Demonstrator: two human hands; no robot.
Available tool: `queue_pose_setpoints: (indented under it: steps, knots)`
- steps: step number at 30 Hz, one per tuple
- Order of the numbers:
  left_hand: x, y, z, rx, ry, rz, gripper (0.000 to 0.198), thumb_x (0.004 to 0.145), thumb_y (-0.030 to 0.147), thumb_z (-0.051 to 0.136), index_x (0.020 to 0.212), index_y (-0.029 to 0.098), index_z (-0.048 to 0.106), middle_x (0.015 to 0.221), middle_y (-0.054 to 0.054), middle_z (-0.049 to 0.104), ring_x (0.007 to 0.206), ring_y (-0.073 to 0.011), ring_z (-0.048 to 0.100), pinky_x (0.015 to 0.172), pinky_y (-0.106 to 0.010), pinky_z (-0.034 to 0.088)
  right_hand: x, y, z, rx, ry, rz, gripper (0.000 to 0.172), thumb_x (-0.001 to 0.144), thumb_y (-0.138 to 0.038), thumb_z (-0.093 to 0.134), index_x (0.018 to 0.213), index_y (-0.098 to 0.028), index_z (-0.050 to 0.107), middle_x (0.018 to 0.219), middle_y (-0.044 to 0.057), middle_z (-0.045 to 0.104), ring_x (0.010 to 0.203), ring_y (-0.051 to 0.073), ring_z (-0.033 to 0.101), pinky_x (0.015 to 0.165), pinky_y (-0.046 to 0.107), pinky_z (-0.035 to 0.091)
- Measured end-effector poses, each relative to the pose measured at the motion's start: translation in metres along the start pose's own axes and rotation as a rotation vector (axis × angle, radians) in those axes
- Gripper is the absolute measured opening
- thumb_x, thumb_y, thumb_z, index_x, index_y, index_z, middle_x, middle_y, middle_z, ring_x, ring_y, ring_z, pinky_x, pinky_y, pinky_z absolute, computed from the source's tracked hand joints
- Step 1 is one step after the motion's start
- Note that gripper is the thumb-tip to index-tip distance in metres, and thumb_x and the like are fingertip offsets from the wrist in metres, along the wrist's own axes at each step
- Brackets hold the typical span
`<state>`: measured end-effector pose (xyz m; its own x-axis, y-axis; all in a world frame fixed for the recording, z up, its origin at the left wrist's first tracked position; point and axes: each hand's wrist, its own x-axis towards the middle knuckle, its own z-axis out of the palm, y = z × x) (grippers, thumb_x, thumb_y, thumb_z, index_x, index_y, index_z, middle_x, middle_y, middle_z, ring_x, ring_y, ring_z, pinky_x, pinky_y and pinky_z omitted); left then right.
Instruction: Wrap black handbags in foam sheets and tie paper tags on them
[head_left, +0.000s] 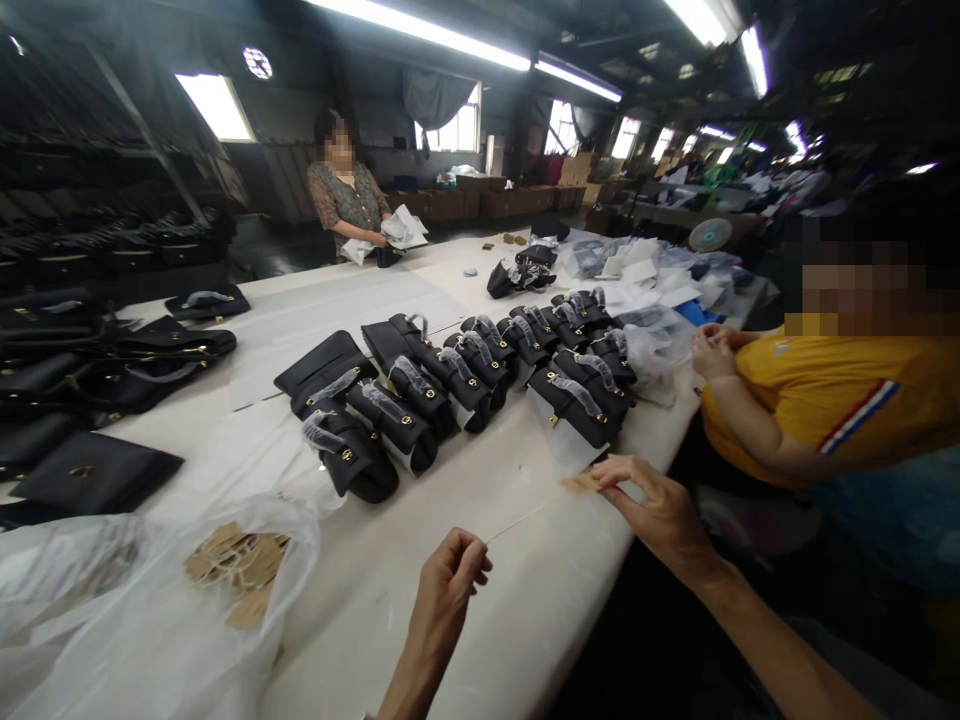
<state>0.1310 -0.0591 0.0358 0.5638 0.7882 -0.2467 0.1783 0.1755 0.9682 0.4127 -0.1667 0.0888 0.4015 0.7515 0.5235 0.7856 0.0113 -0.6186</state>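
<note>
My left hand (450, 578) is pinched shut on one end of a thin pale string (517, 524) low in the middle of the view. The string runs up and right to a small brown paper tag (581, 483), which my right hand (660, 510) pinches at the white table's (465, 600) near edge. Just beyond my hands, two rows of black handbags (465, 375) with wrapped handles and gold clasps lie on the table. A clear plastic bag (135, 610) holding several brown tags (236, 572) sits at the lower left.
A person in a yellow shirt (847, 400) sits at the right, hands (712, 350) by plastic wrapping. Another person (345, 195) stands at the far end handling white paper. More black bags (90, 380) are stacked at the left. Paper and wrapping (652, 270) litter the far right.
</note>
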Motion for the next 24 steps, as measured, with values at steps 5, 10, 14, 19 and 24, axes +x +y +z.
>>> queue_pose_setpoints:
  steps: [5,10,14,19,24]
  knots:
    - [0.001,-0.014,0.011,0.019,-0.099,-0.035,0.060,0.079,0.068,0.053,0.113,0.019,0.053,0.098,-0.009,0.066,0.075,-0.0197,0.064,0.063,-0.030,0.048,0.018,0.064,-0.019,0.495,0.305,0.874,0.032,0.060,-0.026,0.088,0.077,-0.017,0.063,0.065,0.002,0.069,0.058,0.015,0.066,0.052,0.022,0.055]
    - [0.000,-0.027,0.006,0.075,-0.107,-0.054,0.055,0.079,0.067,0.054,0.107,0.019,0.055,0.088,-0.006,0.067,0.074,-0.0196,0.065,0.066,-0.031,0.048,0.031,0.115,-0.060,0.595,0.456,1.021,0.030,0.061,-0.011,0.086,0.069,-0.016,0.057,0.056,0.002,0.066,0.046,0.013,0.063,0.045,0.020,0.055]
    - [0.002,-0.031,0.001,0.068,-0.061,-0.039,0.060,0.076,0.072,0.054,0.106,0.019,0.056,0.088,-0.007,0.068,0.071,-0.0197,0.064,0.064,-0.032,0.048,0.027,0.132,-0.071,0.655,0.508,1.055,0.023,0.072,-0.006,0.076,0.071,-0.017,0.055,0.057,0.001,0.066,0.049,0.013,0.064,0.048,0.021,0.058]
    - [-0.001,-0.029,0.003,0.059,-0.058,-0.043,0.059,0.076,0.071,0.055,0.105,0.019,0.057,0.086,-0.007,0.068,0.071,-0.0197,0.063,0.064,-0.032,0.048,0.020,0.136,-0.066,0.696,0.498,1.070,0.020,0.075,-0.002,0.071,0.070,-0.017,0.058,0.057,-0.001,0.065,0.048,0.011,0.062,0.049,0.020,0.057]
    - [0.000,-0.034,0.002,0.064,-0.025,-0.037,0.055,0.076,0.068,0.057,0.103,0.019,0.058,0.084,-0.005,0.067,0.070,-0.0197,0.064,0.063,-0.031,0.048,0.014,0.119,-0.055,0.679,0.354,1.028,0.020,0.064,-0.003,0.078,0.076,-0.014,0.068,0.070,0.003,0.071,0.060,0.013,0.066,0.055,0.019,0.056]
